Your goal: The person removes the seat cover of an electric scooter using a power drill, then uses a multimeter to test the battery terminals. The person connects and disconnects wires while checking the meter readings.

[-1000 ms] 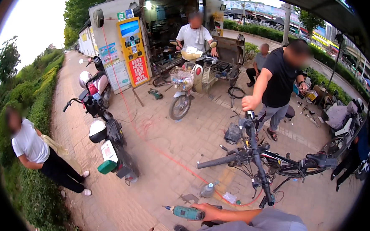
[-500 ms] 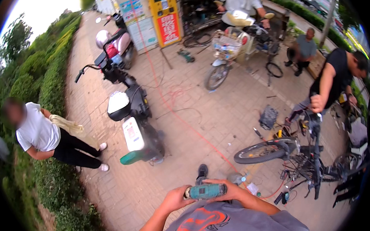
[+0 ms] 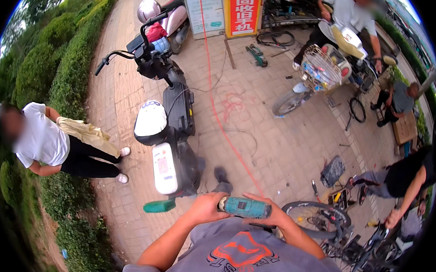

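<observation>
A teal cordless drill (image 3: 244,207) lies sideways in front of my chest, held between both hands. My left hand (image 3: 205,207) closes round its chuck end. Against the rear of its body, my right hand (image 3: 274,214) is wrapped; the drill and my shirt hide some of the fingers. Just ahead and to the left stands an electric scooter (image 3: 166,170) with a white rear panel and a white-topped seat. My foot (image 3: 221,175) shows beside its rear end.
A red hose (image 3: 223,129) crosses the paving. To the right, a person in black grips a bicycle (image 3: 317,219) lying among tools. Another person stands behind a basketed motorbike (image 3: 322,67). A person in white (image 3: 43,139) stands at the left hedge (image 3: 70,86); someone sits far right.
My view has swung rightward across the scene's left side and I stand closer to the scooter. Bicycle and motorbike now appear farther right. Both hands still hold the drill.
</observation>
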The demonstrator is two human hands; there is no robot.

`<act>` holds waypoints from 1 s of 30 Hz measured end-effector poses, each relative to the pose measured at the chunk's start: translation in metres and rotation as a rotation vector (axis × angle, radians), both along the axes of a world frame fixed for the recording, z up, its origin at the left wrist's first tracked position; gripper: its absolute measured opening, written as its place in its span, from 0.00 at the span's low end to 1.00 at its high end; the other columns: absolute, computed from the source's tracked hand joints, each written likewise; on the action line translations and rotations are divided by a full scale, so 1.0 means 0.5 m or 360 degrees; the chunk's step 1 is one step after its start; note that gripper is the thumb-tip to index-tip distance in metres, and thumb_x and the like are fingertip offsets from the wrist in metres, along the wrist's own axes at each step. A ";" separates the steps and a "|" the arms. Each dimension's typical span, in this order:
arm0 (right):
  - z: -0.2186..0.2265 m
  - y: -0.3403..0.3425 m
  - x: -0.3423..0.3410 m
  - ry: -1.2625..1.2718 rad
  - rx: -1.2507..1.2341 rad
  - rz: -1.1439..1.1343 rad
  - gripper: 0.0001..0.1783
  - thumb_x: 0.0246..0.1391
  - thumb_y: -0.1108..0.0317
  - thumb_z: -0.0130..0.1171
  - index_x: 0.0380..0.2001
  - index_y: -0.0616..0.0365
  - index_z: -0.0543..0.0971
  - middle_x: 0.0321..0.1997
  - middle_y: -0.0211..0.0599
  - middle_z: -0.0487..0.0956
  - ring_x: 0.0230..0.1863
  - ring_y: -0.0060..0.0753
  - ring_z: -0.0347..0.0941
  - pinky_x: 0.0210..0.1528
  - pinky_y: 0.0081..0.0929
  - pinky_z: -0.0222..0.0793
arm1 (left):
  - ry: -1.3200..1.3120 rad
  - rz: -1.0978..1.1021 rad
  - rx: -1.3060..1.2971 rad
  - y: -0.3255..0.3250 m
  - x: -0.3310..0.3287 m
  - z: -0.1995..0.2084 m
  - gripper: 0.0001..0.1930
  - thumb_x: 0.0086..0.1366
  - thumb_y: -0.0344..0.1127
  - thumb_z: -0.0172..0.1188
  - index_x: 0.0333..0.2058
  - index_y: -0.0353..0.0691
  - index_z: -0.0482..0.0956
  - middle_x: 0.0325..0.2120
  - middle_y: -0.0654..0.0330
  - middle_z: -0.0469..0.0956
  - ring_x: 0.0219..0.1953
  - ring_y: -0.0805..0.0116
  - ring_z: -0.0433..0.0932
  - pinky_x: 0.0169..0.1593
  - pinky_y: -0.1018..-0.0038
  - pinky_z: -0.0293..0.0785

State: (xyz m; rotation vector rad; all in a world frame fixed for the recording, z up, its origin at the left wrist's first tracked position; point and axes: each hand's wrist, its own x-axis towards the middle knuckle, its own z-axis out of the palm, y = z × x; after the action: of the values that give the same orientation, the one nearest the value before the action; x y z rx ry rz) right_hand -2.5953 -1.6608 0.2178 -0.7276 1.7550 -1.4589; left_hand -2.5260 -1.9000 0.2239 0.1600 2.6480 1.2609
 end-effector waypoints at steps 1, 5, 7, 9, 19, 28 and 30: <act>0.003 -0.024 -0.046 0.0016 -0.0013 0.0087 0.46 0.40 0.67 0.72 0.63 0.55 0.62 0.48 0.41 0.79 0.47 0.24 0.74 0.51 0.25 0.68 | -0.0012 0.0005 0.0018 -0.023 -0.036 -0.015 0.29 0.43 0.45 0.72 0.43 0.39 0.75 0.34 0.51 0.78 0.39 0.50 0.77 0.41 0.62 0.73; -0.017 -0.119 -0.228 0.0051 0.0048 0.0237 0.45 0.41 0.70 0.70 0.64 0.55 0.62 0.50 0.41 0.78 0.47 0.23 0.73 0.51 0.24 0.68 | 0.0050 0.0004 0.0169 -0.117 -0.199 -0.067 0.28 0.43 0.45 0.72 0.43 0.40 0.76 0.36 0.53 0.78 0.42 0.50 0.76 0.46 0.62 0.70; -0.016 -0.168 -0.326 -0.0063 0.0197 0.0229 0.44 0.41 0.72 0.68 0.63 0.57 0.62 0.50 0.41 0.78 0.48 0.23 0.73 0.51 0.24 0.67 | -0.0148 0.0000 0.0192 -0.166 -0.299 -0.066 0.30 0.44 0.45 0.71 0.46 0.40 0.74 0.40 0.53 0.77 0.48 0.50 0.72 0.52 0.60 0.64; -0.010 -0.221 -0.429 -0.0025 0.0278 0.0210 0.42 0.41 0.73 0.66 0.62 0.58 0.62 0.49 0.41 0.78 0.48 0.23 0.73 0.51 0.24 0.67 | 0.0090 0.0086 0.0202 -0.213 -0.390 -0.102 0.35 0.44 0.45 0.72 0.50 0.39 0.72 0.42 0.51 0.74 0.49 0.49 0.70 0.53 0.60 0.63; -0.075 -0.602 -0.873 0.0277 0.0472 0.0392 0.39 0.40 0.74 0.65 0.59 0.61 0.66 0.48 0.41 0.78 0.50 0.26 0.73 0.53 0.25 0.66 | -0.0027 0.1721 0.0009 -0.534 -0.525 -0.214 0.27 0.55 0.43 0.64 0.50 0.33 0.72 0.47 0.45 0.73 0.52 0.48 0.69 0.56 0.60 0.64; -0.485 -1.006 -1.110 0.0117 0.0774 0.1282 0.31 0.39 0.71 0.64 0.52 0.59 0.71 0.42 0.38 0.79 0.45 0.28 0.75 0.48 0.27 0.69 | 0.0149 0.3197 -0.0915 -0.768 -0.513 -0.402 0.16 0.60 0.35 0.58 0.44 0.31 0.75 0.43 0.46 0.75 0.48 0.49 0.70 0.53 0.61 0.64; -0.561 -1.063 -1.092 0.0168 0.0883 0.1492 0.25 0.38 0.70 0.64 0.45 0.60 0.75 0.37 0.36 0.80 0.40 0.28 0.75 0.44 0.28 0.70 | 0.0219 0.3668 -0.0830 -0.752 -0.497 -0.474 0.17 0.59 0.38 0.59 0.43 0.33 0.76 0.42 0.49 0.76 0.49 0.50 0.69 0.55 0.61 0.62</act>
State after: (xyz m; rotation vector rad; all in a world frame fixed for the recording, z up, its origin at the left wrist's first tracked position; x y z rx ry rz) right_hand -3.1411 -2.1923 -0.0629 -1.1057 1.4452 -0.2958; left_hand -2.7747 -2.2758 -0.0132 -3.3436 2.0435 0.2868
